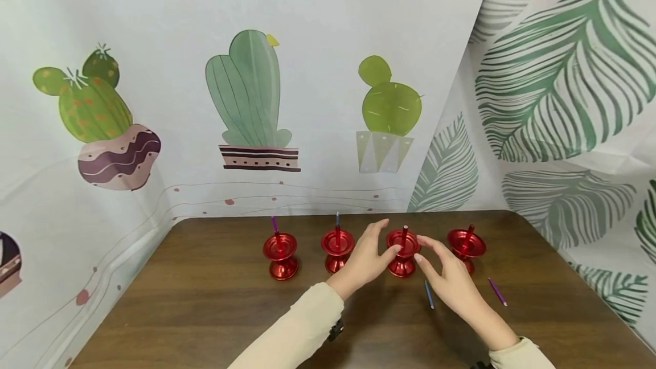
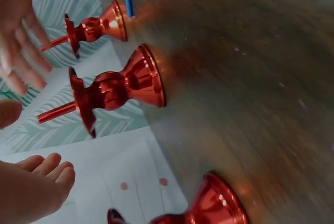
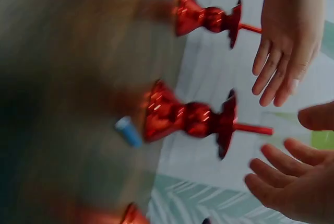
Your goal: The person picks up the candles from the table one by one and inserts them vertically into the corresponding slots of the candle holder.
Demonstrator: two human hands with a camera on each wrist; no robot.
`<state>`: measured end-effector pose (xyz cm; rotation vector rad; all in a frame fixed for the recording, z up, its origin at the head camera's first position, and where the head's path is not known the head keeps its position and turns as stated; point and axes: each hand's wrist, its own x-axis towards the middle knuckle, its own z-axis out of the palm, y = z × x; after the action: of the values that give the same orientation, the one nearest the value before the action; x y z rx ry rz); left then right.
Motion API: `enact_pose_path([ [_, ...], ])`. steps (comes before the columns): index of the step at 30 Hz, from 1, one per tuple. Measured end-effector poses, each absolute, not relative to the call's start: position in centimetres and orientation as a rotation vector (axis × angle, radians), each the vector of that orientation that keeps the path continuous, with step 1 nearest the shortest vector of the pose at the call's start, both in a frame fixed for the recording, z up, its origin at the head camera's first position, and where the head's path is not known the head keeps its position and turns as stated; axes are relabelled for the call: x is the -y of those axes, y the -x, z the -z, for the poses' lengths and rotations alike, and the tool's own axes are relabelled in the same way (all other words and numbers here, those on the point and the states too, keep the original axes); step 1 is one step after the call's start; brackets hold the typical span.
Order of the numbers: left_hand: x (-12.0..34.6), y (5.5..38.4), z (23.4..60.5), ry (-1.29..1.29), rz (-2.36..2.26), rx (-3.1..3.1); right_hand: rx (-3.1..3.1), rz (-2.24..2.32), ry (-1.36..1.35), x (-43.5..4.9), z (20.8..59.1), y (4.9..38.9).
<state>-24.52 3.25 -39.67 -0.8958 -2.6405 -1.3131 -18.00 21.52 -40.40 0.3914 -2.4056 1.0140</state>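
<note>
Right of the frame's centre, my empty left hand (image 1: 363, 258) and right hand (image 1: 447, 277) hang spread and apart, flanking a glossy red, metallic, dish-topped candle holder (image 1: 401, 267), probably spaced to clear it, though overlap makes contact hard to judge.

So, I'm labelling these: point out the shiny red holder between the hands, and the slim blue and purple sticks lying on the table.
Shiny red holder (image 3: 198, 119), right wrist view, middle bulge.
Slim blue stick (image 1: 429, 295), head view, middle.
Slim purple stick (image 1: 497, 291), head view, middle.
</note>
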Motion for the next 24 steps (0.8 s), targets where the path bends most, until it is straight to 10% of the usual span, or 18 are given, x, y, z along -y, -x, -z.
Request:
enact_pose_path([
  [24, -5.9, 26.4, 41.7, 0.786, 1.241, 2.855, 3.065, -0.647, -0.277, -23.7, 43.5, 18.6],
])
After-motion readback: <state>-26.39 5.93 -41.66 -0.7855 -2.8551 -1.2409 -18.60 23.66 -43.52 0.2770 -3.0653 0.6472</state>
